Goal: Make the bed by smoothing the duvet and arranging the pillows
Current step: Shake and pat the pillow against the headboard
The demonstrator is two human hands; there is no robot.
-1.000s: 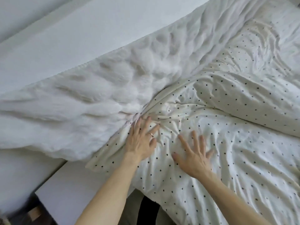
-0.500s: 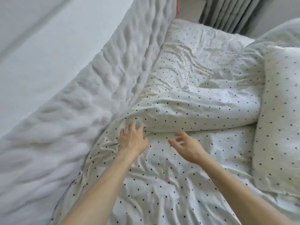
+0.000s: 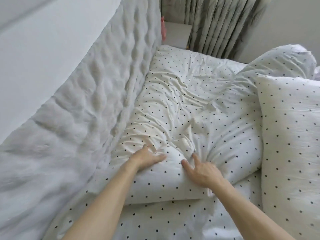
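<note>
– So, where do we have our hands?
– Both are on the duvet (image 3: 181,101), on the thick fold (image 3: 164,186) doubled back over itself just in front of us. Our left hand (image 3: 147,158) lies on the fold's crest, fingers spread and pressing into the cloth, gripping nothing. Our right hand (image 3: 202,170) sits just beside it, toward 3 o'clock, with thumb and forefinger straight. Its other fingers sink into a crease, so we read it as pressing, not pinching.
– And which way does the fold run?
– Its long axis goes from 7 o'clock, close to us, up to 1 o'clock. There it swells against the pillow (image 3: 290,144) standing at 3 o'clock. So most of the bulk lies ahead and to the right of both hands, and the right hand is nearer to it.
– Then what do we reckon comes next?
– We judge the fold has to be pushed or rolled toward 12 o'clock, across its axis, to open it flat. The quilted padding (image 3: 83,104) at 9 o'clock blocks any spread that way. The creased stretch of duvet beyond, at 12 o'clock, is not yet smoothed.
</note>
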